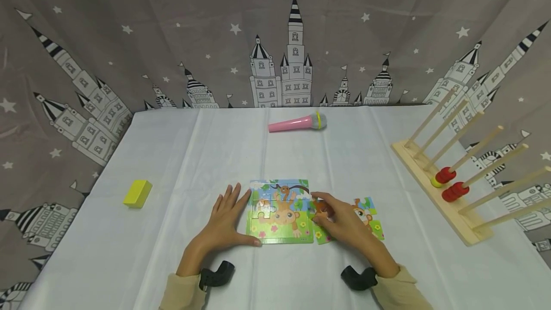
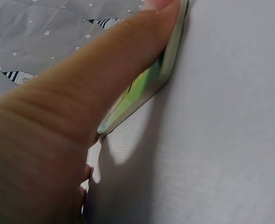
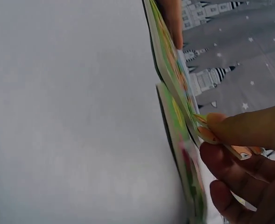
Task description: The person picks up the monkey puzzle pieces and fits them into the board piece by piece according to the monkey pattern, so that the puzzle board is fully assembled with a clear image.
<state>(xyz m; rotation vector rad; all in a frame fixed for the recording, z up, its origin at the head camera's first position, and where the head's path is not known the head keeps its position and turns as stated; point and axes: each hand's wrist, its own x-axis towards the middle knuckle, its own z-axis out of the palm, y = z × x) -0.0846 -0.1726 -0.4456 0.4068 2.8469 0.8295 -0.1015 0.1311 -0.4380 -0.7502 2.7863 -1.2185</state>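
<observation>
A jigsaw puzzle board with a monkey picture lies flat at the middle front of the table. My left hand rests at its left side, fingers spread and straight. The left thumb lies against the board's near edge. At the right side of the board, my right hand pinches a puzzle piece between thumb and fingers, just above the surface. Beneath and beside that hand lie other joined or loose puzzle pieces, partly hidden by it.
A yellow block lies at the left. Toward the back is a pink toy microphone. At the right stands a wooden peg rack with tall pegs and red beads. A castle-print curtain hangs around the white-covered table.
</observation>
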